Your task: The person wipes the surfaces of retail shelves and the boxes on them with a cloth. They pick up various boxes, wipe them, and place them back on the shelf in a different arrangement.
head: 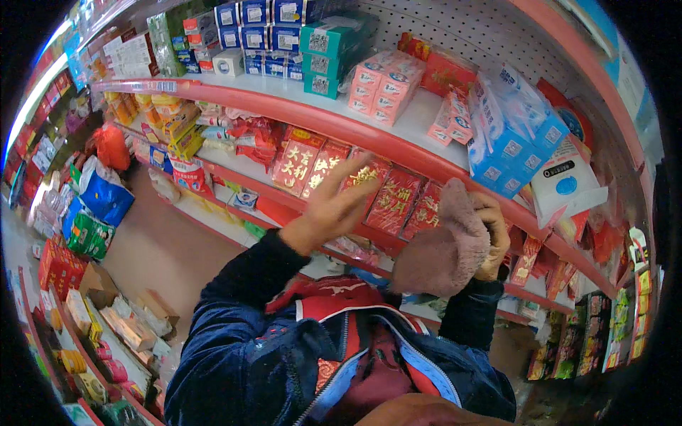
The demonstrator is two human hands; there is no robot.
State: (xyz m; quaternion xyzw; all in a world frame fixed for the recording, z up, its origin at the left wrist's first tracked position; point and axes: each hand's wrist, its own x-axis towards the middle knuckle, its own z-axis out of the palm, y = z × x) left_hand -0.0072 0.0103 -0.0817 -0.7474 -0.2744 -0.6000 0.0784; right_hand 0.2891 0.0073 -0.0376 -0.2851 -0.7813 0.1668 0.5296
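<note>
My right hand (pixel 493 234) grips a greyish-pink cloth (pixel 453 245), which hangs bunched in front of the shelf. Nothing is in my left hand (pixel 333 210); its fingers are spread and slightly blurred. It hovers before a row of red packets with gold characters, among them one red packet (pixel 393 201) just right of the fingers. Whether the fingertips touch the packets I cannot tell. Part of the row is hidden by my left hand and the cloth. Above both hands runs the red front edge (pixel 319 128) of the upper shelf.
Pink boxes (pixel 386 88), teal boxes (pixel 322 58) and a blue pack (pixel 511 144) stand on the upper shelf. Blue and green bags (pixel 98 207) lie at the left, beside the aisle floor (pixel 160 229). Another stocked shelf (pixel 101 341) is at lower left. Hanging packets (pixel 581 335) line the right.
</note>
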